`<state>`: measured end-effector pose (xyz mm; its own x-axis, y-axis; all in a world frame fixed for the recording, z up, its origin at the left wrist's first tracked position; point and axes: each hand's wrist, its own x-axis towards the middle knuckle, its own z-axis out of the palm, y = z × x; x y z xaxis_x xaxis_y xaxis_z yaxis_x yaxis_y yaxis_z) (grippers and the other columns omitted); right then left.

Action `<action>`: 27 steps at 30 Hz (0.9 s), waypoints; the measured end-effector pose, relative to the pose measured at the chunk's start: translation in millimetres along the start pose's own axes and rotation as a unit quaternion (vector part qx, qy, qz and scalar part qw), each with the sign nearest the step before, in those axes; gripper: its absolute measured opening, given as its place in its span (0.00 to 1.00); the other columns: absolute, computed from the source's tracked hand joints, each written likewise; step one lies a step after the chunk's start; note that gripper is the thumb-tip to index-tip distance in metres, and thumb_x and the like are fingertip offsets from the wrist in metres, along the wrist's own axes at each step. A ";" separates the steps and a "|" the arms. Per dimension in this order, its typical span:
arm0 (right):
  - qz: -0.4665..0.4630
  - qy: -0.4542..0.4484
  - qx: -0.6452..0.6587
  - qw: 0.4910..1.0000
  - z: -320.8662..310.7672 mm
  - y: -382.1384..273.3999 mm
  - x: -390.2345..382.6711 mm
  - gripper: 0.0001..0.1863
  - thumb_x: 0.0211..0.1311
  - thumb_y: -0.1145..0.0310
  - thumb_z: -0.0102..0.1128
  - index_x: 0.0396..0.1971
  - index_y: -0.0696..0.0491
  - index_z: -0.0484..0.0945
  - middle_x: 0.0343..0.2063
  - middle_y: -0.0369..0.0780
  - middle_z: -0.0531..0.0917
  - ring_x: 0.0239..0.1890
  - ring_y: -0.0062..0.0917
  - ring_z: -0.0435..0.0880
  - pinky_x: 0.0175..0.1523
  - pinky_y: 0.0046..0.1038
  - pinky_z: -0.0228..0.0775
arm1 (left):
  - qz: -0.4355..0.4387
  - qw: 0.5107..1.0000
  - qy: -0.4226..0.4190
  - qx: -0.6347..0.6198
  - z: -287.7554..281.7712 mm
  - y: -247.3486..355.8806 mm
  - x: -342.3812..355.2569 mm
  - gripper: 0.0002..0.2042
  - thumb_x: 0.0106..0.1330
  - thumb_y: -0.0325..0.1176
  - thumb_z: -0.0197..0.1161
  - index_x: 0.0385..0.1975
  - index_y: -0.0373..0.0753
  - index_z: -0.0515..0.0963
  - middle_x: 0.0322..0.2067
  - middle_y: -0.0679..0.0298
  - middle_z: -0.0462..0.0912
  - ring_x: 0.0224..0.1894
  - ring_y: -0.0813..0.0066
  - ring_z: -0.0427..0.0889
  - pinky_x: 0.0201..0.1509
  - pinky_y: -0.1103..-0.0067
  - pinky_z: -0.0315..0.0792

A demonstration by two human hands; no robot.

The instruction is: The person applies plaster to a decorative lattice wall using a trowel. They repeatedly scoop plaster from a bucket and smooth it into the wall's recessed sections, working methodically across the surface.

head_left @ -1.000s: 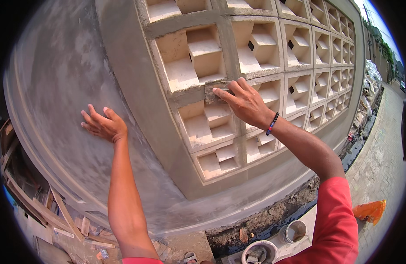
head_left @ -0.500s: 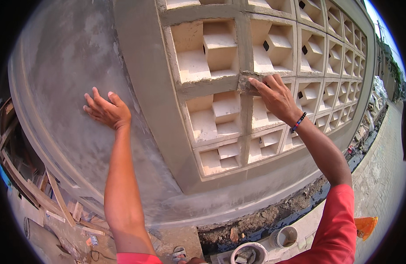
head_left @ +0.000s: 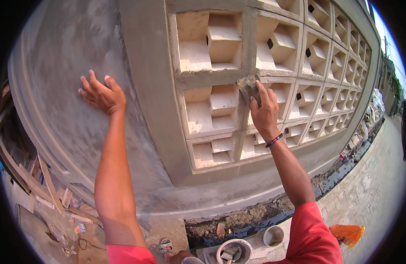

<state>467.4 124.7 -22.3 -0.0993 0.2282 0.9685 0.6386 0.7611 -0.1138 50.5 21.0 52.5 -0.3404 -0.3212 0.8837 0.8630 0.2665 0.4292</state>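
Observation:
My left hand (head_left: 104,93) is spread, its fingers resting against the smooth grey plastered wall (head_left: 73,57). In my right hand (head_left: 265,112) is a small flat grey scraper-like piece (head_left: 248,88) crusted with mortar, pinched between thumb and fingers. The piece lies at the crossing of the grey mortar joints between cream vent blocks (head_left: 225,39), just over the top of a vertical joint. My fingers cover its right edge. Each vent block has a recessed square opening with angled inner faces.
A white bucket (head_left: 217,254) with broken pieces inside and a smaller pail (head_left: 280,236) stand below, beside a dirt-edged ditch (head_left: 242,229) of dark water. Timber scraps (head_left: 46,185) lie at lower left. An orange bag (head_left: 353,235) sits on the paved path (head_left: 365,176) at right.
My right hand has swung down and left, turning the flat piece from lying along the joint to a steeper tilt. My left hand stays spread on the wall. The view has shifted slightly.

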 end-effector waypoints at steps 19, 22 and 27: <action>0.074 -0.034 0.059 0.995 -15.3 -20.2 -50.0 0.31 0.55 0.81 0.61 0.62 0.55 0.73 0.30 0.42 0.71 0.34 0.34 0.72 0.43 0.37 0.67 | 0.023 0.999 0.029 0.004 2.5 -2.0 0.1 0.28 0.69 0.45 0.51 0.69 0.48 0.61 0.72 0.53 0.54 0.73 0.34 0.46 0.73 0.49 0.45; 0.044 -0.009 0.076 0.996 -25.7 -35.3 -26.8 0.31 0.55 0.80 0.61 0.62 0.55 0.73 0.31 0.42 0.73 0.36 0.34 0.74 0.44 0.35 0.68 | 0.026 0.999 0.028 0.003 0.5 -1.6 -0.7 0.27 0.69 0.45 0.51 0.68 0.48 0.62 0.72 0.53 0.54 0.73 0.33 0.46 0.72 0.49 0.46; -0.055 -0.017 0.070 0.996 -27.2 -52.9 23.2 0.30 0.54 0.81 0.61 0.60 0.50 0.75 0.34 0.41 0.75 0.40 0.35 0.74 0.45 0.37 0.69 | 0.022 0.999 0.027 -0.003 -1.8 -1.4 -0.7 0.27 0.69 0.45 0.51 0.68 0.47 0.62 0.72 0.53 0.54 0.73 0.33 0.46 0.72 0.49 0.46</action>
<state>452.2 73.3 12.2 -0.1899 0.1575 0.9691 0.5106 0.8589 -0.0395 50.2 19.2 50.9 -0.2823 -0.3581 0.8900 0.8787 0.2758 0.3897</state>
